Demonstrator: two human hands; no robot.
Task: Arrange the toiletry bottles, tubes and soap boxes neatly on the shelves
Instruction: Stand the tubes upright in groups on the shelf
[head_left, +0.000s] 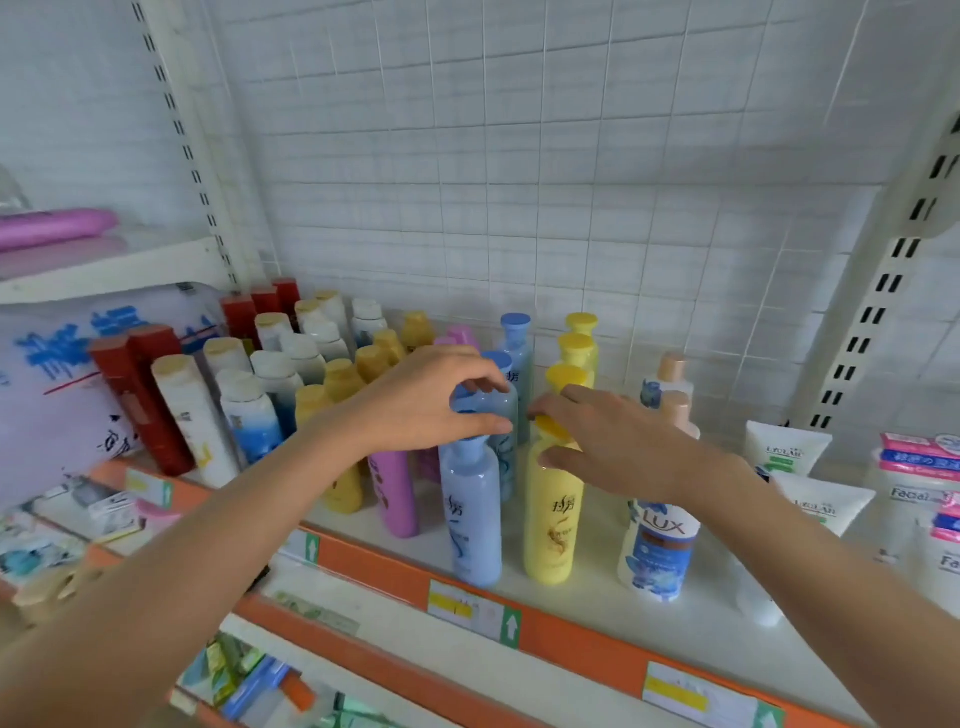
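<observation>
Left hand (436, 400) curled over a blue bottle's cap (475, 397), second in its row; right hand (618, 441) pinching the front yellow bottle (551, 509) at its cap, just beside. Mid-straightening, probably (rows behind already lined up). Next: nudging both flush on the shelf (597, 613), without toppling neighbours.

Behind your fingers (485, 385) stood a white wire grid (571, 182), with a slotted post (192, 156) up to their left and a second slotted post (893, 291) off to their right. Below your fingers ran an orange strip (571, 639) carrying price labels (467, 608). Far to their left sat a plastic pack (67, 374) with blue print, and above it a pink plastic item (52, 228).
</observation>
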